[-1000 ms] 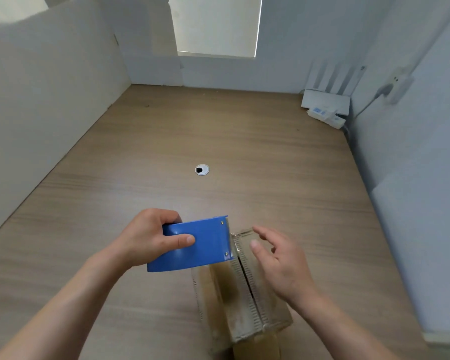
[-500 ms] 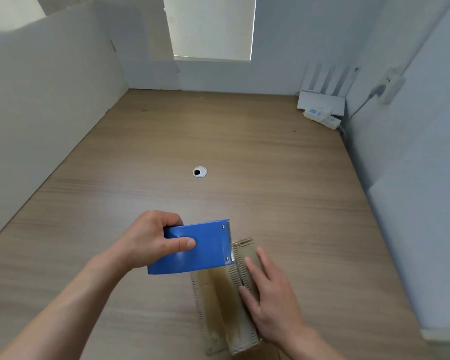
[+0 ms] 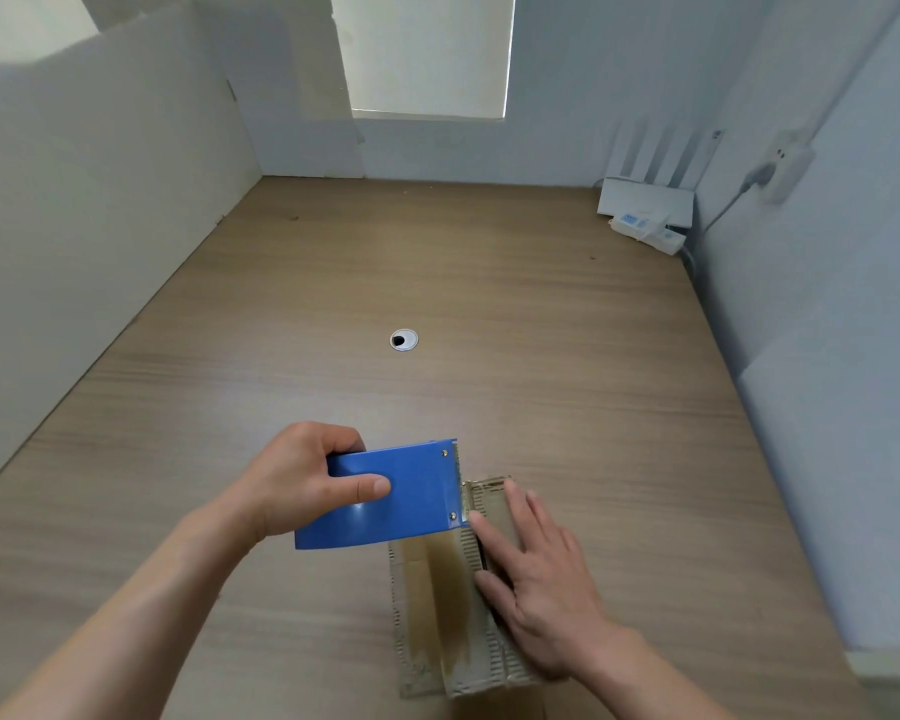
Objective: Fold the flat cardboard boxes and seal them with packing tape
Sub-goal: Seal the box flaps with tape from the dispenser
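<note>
My left hand (image 3: 297,485) curls round the blue tape dispenser (image 3: 411,501), thumb laid across its side, the toothed edge just beside my right hand (image 3: 541,579). That hand lies flat, fingers straight and slightly apart, pressing the taped cardboard box (image 3: 437,605) beneath it on the wooden table (image 3: 541,356). Well beyond both hands sits a round cable grommet (image 3: 404,339); a power strip (image 3: 645,233) lies far off right

Wood-grain desk (image 3: 489,283) with round cable grommet (image 3: 404,339), white partition walls (image 3: 100,200), bright window (image 3: 427,49), wall socket (image 3: 780,166)
</note>
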